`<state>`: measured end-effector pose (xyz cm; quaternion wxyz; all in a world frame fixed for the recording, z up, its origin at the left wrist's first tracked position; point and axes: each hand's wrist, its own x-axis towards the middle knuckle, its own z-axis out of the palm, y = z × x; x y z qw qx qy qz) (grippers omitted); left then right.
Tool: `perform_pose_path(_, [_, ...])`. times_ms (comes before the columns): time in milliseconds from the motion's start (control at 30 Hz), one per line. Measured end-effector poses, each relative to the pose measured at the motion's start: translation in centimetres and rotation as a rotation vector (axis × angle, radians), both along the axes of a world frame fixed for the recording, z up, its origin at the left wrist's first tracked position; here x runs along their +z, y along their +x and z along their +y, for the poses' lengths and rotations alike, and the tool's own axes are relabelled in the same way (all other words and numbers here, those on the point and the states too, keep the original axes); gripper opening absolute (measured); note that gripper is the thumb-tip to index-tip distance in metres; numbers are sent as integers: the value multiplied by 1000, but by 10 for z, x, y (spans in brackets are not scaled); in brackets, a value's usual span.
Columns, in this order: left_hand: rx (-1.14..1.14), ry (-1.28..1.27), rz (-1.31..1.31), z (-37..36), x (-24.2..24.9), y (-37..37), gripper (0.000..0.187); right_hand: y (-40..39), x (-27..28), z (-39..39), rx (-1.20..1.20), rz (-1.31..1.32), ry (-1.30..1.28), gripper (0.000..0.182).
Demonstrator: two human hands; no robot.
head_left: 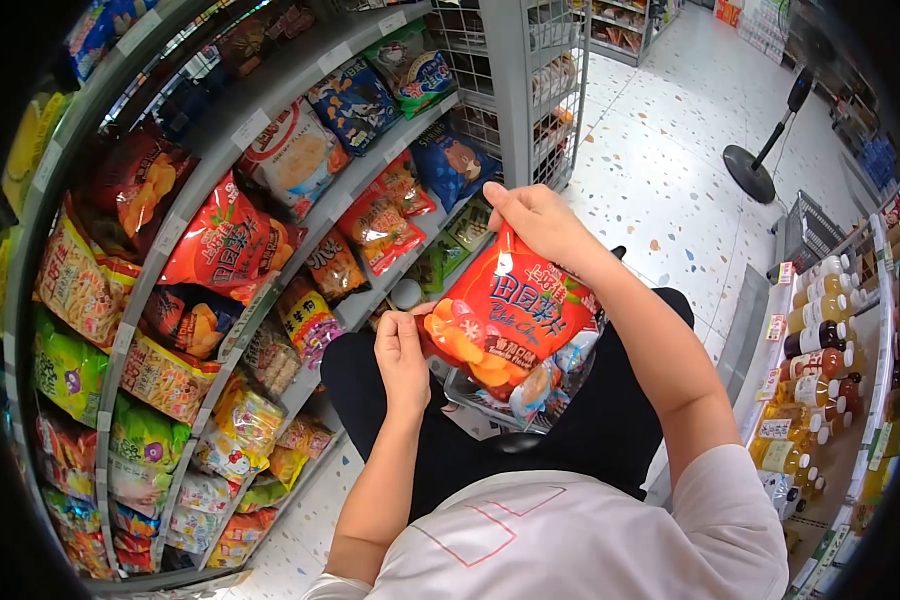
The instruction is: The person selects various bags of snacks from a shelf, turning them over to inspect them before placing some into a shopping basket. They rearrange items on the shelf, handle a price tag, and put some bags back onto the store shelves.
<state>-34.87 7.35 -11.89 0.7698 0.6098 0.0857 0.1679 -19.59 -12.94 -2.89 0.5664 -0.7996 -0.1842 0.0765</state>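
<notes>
A red bag of chips (505, 315), with a picture of tomato and chips on its front, hangs tilted in front of my knees. My right hand (545, 228) is closed on its top edge. At the bag's lower left corner, my left hand (402, 355) is closed in a pinch, with the fingertips partly hidden. Below and behind the bag, a basket holds several snack packs (538, 392), and the bag covers much of it. A similar red chip bag (218, 240) stands on the shelf to the left.
Curved grey shelves (300, 92) full of snack bags run along the left. Bottled drinks (815, 330) line a shelf on the right. A standing fan (750, 172) and a metal shopping cart (812, 232) are on the speckled floor (660, 130) ahead.
</notes>
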Motion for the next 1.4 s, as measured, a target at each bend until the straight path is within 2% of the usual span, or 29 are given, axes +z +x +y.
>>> perform_pose_path(67, [39, 8, 6, 3, 4, -1, 27, 4, -8, 4, 1, -12, -7, 57])
perform_pose_path(133, [136, -12, 20, 9, 8, -5, 27, 10, -13, 2, -89, -202, -23, 50])
perform_pose_path(167, [186, -52, -20, 15, 4, -3, 27, 5, -4, -3, -152, -139, 34, 42])
perform_pose_path(233, [272, -89, -84, 27, 7, -4, 26, -1, -7, -16, -121, -56, 301, 32])
perform_pose_path(300, [355, -159, -104, 29, 18, -7, 25, -17, -24, -18, -152, -103, 471, 37])
perform_pose_path(333, [366, -182, -143, 34, 16, -8, 24, -37, -19, -9, -187, -4, 475, 45])
perform_pose_path(367, [392, -234, -188, 35, 18, -9, 24, -52, -34, -1, -110, 36, 525, 57])
perform_pose_path(400, [409, -288, -231, 33, 20, -8, 23, -62, -48, 6, 66, 124, 526, 75])
perform_pose_path(433, [417, -332, -252, 29, 26, -8, 24, -75, -62, 29, 110, 205, 679, 84])
perform_pose_path(500, [389, -361, -305, 20, 38, -12, 22, -100, -38, 62, 165, 170, 782, 85])
perform_pose_path(533, [369, -330, -327, 18, 44, -17, 23, -109, -22, 67, 136, 346, 713, 76])
perform_pose_path(633, [363, -208, -421, 30, 50, -33, 28, -91, 16, 96, 127, 313, 749, 74])
perform_pose_path(700, [386, -13, -503, 49, 43, -42, 39, -67, 63, 113, 415, 183, 728, 71])
perform_pose_path(733, [408, 89, -529, 58, 35, -46, 30, -55, 89, 122, 481, 132, 670, 68])
perform_pose_path(800, [415, 478, -357, 76, 18, -62, 29, -27, 136, 152, 622, 66, 557, 67])
perform_pose_path(867, [404, 791, -197, 89, -5, -73, 37, -4, 174, 190, 789, 60, 542, 61])
perform_pose_path(900, [411, 779, -149, 90, -17, -76, 34, 3, 192, 210, 825, 52, 532, 60])
perform_pose_path(933, [387, 872, -113, 94, -36, -80, 34, 11, 206, 230, 870, 57, 485, 60])
perform_pose_path(1000, [332, 1069, -63, 96, -40, -86, 36, 30, 221, 273, 853, -38, 412, 62])
perform_pose_path(1133, [318, 968, -88, 100, -38, -84, 34, 50, 227, 325, 844, -159, 432, 68])
perform_pose_path(1233, [304, 963, -86, 105, -42, -86, 33, 55, 218, 343, 840, -174, 497, 79])
perform_pose_path(1400, [377, 881, -144, 118, -30, -86, 38, 64, 193, 353, 863, -86, 439, 80])
